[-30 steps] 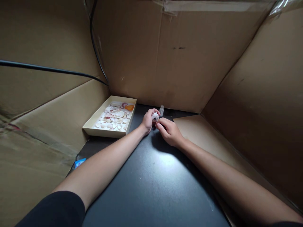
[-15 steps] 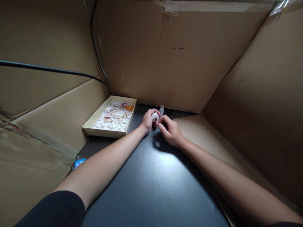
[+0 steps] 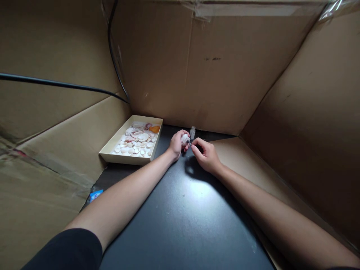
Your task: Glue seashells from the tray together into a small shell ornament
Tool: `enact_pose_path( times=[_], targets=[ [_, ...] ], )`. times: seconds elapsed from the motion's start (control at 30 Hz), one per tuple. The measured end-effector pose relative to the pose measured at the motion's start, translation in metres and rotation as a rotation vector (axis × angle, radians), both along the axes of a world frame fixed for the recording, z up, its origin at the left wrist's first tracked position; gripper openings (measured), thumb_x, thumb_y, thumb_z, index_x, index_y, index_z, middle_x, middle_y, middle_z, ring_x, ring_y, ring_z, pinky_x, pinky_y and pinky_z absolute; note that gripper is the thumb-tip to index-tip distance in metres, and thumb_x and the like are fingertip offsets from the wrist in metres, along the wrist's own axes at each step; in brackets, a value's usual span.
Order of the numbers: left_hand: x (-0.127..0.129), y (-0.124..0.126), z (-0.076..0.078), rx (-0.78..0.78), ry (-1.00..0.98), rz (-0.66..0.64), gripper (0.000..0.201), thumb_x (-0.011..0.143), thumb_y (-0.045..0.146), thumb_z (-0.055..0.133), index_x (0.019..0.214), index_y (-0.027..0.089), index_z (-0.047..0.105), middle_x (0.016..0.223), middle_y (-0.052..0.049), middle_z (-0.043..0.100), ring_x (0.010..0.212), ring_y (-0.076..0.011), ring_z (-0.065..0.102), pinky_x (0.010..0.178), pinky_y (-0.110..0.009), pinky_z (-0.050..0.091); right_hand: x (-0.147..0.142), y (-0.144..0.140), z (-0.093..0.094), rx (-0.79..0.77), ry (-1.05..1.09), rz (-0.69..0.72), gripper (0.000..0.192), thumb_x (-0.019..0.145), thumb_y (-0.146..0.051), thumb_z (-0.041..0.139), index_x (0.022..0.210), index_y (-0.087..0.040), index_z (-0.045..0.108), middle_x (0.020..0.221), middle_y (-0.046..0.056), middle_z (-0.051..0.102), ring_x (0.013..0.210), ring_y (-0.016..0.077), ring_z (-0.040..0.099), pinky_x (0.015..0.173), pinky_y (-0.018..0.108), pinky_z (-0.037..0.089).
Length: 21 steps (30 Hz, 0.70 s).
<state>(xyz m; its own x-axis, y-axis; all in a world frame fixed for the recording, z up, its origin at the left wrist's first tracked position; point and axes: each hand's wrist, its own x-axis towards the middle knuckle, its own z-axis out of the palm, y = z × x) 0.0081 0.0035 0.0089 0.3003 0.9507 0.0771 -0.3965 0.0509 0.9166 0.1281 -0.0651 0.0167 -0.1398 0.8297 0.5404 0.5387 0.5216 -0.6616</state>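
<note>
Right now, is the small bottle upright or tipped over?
Upright: the small bottle stands on the dark table, just beyond both hands.

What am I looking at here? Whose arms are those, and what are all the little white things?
The picture comes from a camera worn on a person's head, looking down at their own arms. They sit at a black table with cardboard walls around it. The left hand holds a small white shell. The right hand pinches something tiny next to it, too small to make out. Behind the hands stands a little clear bottle. To the left lies a flat box full of shells.
</note>
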Motion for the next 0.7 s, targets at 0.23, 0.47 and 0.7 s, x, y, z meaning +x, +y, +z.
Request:
enact_pose_path(
  times=[0.23,0.47,0.7],
  targets=[
    [0.001,0.002,-0.002,0.023,0.009,0.026,0.018,0.08,0.029,0.037,0.071,0.017,0.048,0.046,0.004,0.041,0.03,-0.0075,0.038,0.032,-0.018,0.02,0.003,0.003,-0.002,-0.01,0.051,-0.082,0.012,0.084,-0.031,0.051,0.085,-0.019,0.051,0.069,-0.003,0.054,0.059,0.0088,0.045,0.059,0.021,0.036],
    [0.004,0.004,-0.002,-0.001,0.003,0.039,0.018,0.08,0.027,0.036,0.07,0.017,0.047,0.048,0.005,0.04,0.029,-0.0066,0.036,0.031,-0.019,0.017,0.025,0.025,0.029,0.016,0.048,-0.216,0.02,0.079,-0.034,0.057,0.092,-0.019,0.051,0.077,-0.001,0.054,0.062,0.0089,0.046,0.06,0.021,0.038],
    [0.003,0.005,-0.005,-0.005,0.002,0.036,0.018,0.08,0.027,0.036,0.069,0.017,0.047,0.046,0.005,0.039,0.029,-0.0069,0.036,0.031,-0.019,0.016,0.04,0.066,0.077,0.024,-0.256,-0.328,0.024,0.075,-0.025,0.056,0.097,-0.021,0.067,0.083,0.003,0.058,0.071,0.0134,0.051,0.068,0.026,0.042]
  ],
)
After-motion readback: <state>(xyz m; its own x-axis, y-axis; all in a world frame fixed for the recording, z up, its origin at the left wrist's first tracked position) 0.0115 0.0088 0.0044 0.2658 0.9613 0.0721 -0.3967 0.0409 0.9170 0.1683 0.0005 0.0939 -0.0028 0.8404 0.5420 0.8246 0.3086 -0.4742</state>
